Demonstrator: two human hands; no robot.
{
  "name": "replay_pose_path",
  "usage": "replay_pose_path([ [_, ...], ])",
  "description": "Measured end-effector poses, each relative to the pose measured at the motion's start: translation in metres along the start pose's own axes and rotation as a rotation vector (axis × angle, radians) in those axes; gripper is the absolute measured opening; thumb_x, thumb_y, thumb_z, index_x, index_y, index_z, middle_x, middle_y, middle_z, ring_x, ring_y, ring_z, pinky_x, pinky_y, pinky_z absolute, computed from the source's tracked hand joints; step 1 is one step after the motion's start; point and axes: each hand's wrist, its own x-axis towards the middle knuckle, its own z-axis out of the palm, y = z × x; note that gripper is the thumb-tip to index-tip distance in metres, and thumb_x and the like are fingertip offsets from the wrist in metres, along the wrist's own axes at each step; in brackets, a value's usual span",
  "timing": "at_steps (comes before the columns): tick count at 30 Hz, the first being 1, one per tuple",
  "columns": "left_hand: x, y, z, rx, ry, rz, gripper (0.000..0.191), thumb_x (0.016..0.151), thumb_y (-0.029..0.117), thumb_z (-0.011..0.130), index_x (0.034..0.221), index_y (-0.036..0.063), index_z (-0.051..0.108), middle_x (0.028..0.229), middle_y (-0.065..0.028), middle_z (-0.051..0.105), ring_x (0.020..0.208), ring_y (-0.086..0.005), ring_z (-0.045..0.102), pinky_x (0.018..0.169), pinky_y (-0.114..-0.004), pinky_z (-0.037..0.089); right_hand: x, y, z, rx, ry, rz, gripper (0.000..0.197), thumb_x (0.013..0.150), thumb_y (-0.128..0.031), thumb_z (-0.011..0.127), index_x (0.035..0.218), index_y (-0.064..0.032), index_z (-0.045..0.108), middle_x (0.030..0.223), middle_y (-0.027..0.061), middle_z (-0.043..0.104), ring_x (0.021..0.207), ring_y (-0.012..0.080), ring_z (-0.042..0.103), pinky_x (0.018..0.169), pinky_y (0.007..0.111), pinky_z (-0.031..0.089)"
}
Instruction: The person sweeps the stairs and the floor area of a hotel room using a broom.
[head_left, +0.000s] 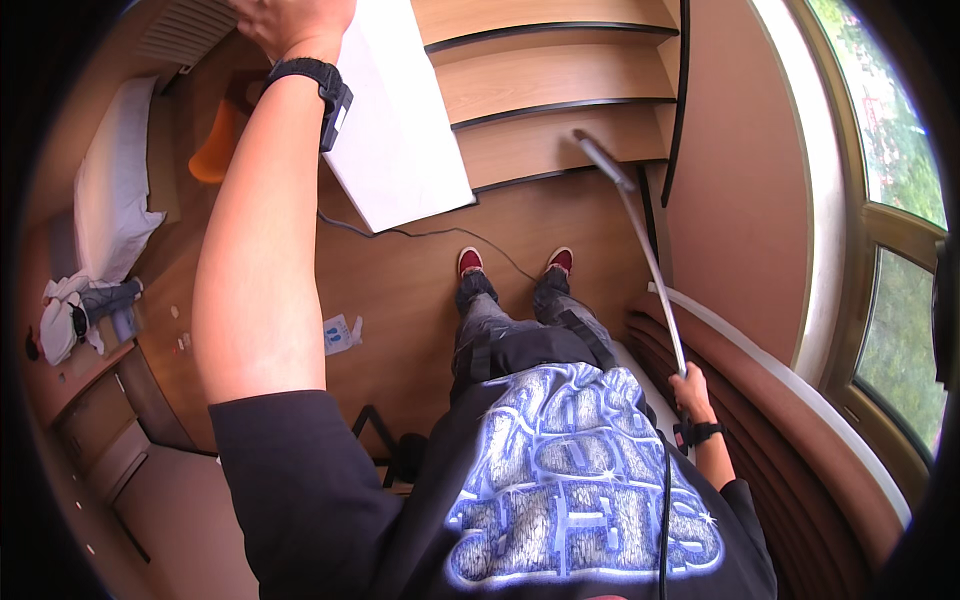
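Note:
At the top edge of the picture my left hand (296, 26) reaches up beside a tall white panel (401, 142). Its fingers are cut off by the frame, so their hold is hidden. Low on the right, my right hand (691, 394) is closed around a long, thin metal pole (656, 277). The pole slants up and away to a grey cylindrical head (604, 160), slightly blurred, at the lowest visible shelf (517, 157). Several wooden shelves (555, 75) with black front edges rise to the right of the panel.
A dark cable (427, 234) crosses the wooden floor before my red shoes (471, 260). Printed paper (339, 335) lies left of my legs. An orange chair (212, 154) stands further left. Brown curtain folds (742, 405) and a window (900, 337) border the right side.

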Motion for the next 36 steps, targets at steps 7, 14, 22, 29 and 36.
replay_pose_path([
  [7,0.003,0.003,0.001,0.020,-0.014,-0.009,0.051,0.070,0.028,0.061,0.116,0.0125,0.044,0.126,-0.0088,0.037,0.117,-0.0297,0.033,0.092,-0.044,0.033,0.102,-0.095,0.009,0.042,0.108,-0.130,0.019,0.075,-0.010,0.050,0.084,0.0068,0.046,0.050,0.0147,0.051,0.040,0.0237,0.054,0.036,0.035,0.044],
  [14,0.001,-0.002,-0.002,0.013,0.014,0.006,0.051,0.071,0.029,0.061,0.117,0.0133,0.043,0.126,-0.0076,0.038,0.117,-0.0290,0.033,0.092,-0.045,0.033,0.085,-0.166,0.019,0.000,-0.110,0.014,0.017,0.075,-0.006,0.049,0.085,0.0066,0.045,0.054,0.0135,0.052,0.041,0.0211,0.054,0.034,0.032,0.043],
  [22,0.000,0.004,0.002,0.005,0.021,0.010,0.049,0.071,0.029,0.060,0.115,0.0138,0.045,0.125,-0.0073,0.039,0.116,-0.0292,0.034,0.093,-0.043,0.032,0.058,-0.132,0.021,-0.094,-0.097,-0.007,0.021,0.074,-0.006,0.051,0.090,0.0054,0.044,0.065,0.0193,0.057,0.050,0.0263,0.059,0.042,0.035,0.049],
  [29,0.000,0.001,0.003,-0.001,0.022,0.005,0.051,0.071,0.029,0.060,0.116,0.0143,0.045,0.125,-0.0078,0.038,0.115,-0.0300,0.034,0.093,-0.044,0.032,0.035,-0.119,0.059,-0.218,-0.110,-0.178,0.024,0.072,-0.006,0.053,0.091,0.0045,0.044,0.071,0.0244,0.058,0.060,0.0330,0.061,0.051,0.039,0.050],
  [36,-0.001,0.005,-0.005,-0.013,-0.049,-0.086,0.057,0.070,0.031,0.062,0.120,0.0141,0.040,0.131,-0.0075,0.032,0.120,-0.0355,0.028,0.094,-0.052,0.028,0.010,-0.067,0.093,-0.386,-0.078,-0.338,0.026,0.069,-0.012,0.059,0.084,0.0031,0.046,0.079,0.0278,0.058,0.078,0.0417,0.057,0.068,0.047,0.047],
])
